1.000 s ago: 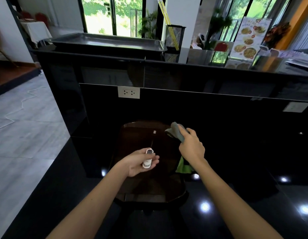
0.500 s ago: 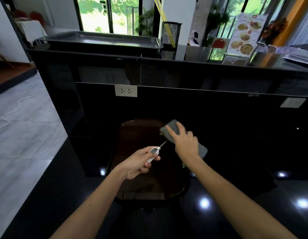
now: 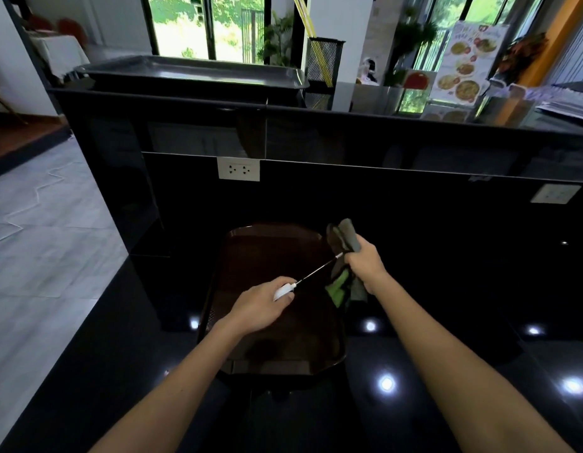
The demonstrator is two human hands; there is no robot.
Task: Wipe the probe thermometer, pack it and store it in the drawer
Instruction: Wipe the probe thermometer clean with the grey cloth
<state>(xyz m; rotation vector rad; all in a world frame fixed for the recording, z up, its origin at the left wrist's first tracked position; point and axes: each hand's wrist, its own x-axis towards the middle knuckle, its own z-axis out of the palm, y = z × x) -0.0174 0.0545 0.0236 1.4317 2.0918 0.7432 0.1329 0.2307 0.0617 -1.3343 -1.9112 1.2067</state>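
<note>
My left hand [image 3: 262, 304] grips the white handle of the probe thermometer [image 3: 285, 291] above a dark brown tray [image 3: 270, 364]. Its thin metal probe [image 3: 317, 271] points up and to the right. My right hand [image 3: 365, 264] is closed on a grey and green cloth [image 3: 344, 238], which is wrapped around the probe's tip. The cloth's green end [image 3: 337, 289] hangs down below that hand. The tip itself is hidden inside the cloth.
The tray lies on a glossy black counter [image 3: 447, 322]. A black back wall with a white socket [image 3: 238, 169] rises behind it. On the upper ledge stand a long metal tray [image 3: 192, 71], a mesh holder [image 3: 324, 62] and menu cards [image 3: 465, 65].
The probe has been swung out from the handle and now points toward my right hand. The cloth, first lifted then spread flat, is now bunched around the probe's tip.
</note>
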